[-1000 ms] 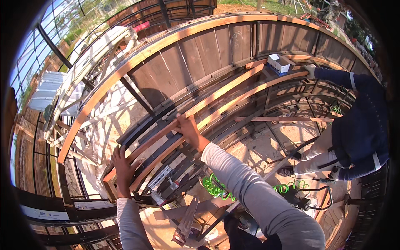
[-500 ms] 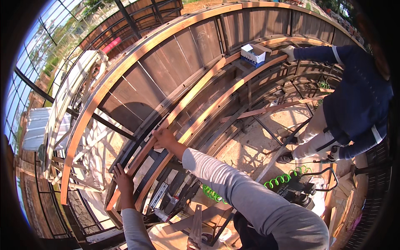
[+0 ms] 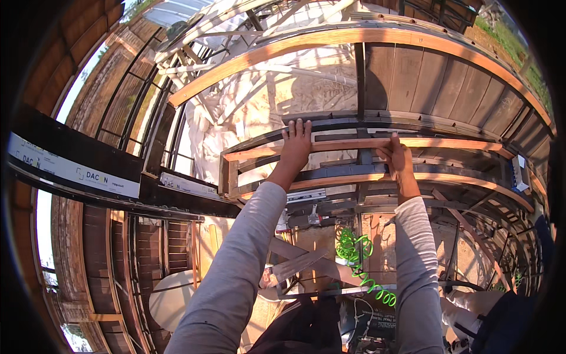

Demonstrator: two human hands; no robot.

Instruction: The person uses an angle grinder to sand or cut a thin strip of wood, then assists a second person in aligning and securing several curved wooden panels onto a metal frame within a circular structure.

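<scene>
A narrow curved wooden strip runs left to right along a dark curved metal rail. My left hand lies across the strip's left part, fingers stretched out flat toward the rail. Further right, my right hand has its fingers bent round the same strip, the index finger raised along its far edge. Nearer to me, a second wooden strip follows the same curve on the dark frame. A short upright wooden end piece stands at the frame's left end.
Below the frame are a handsaw, a nail gun and a green coiled air hose. A wooden top rail arches beyond. A small box rests at right, near a co-worker's dark sleeve.
My view has swung left, so the frame now lies across it and the co-worker is mostly cut off at the right edge. Both hands remain at the strip.
</scene>
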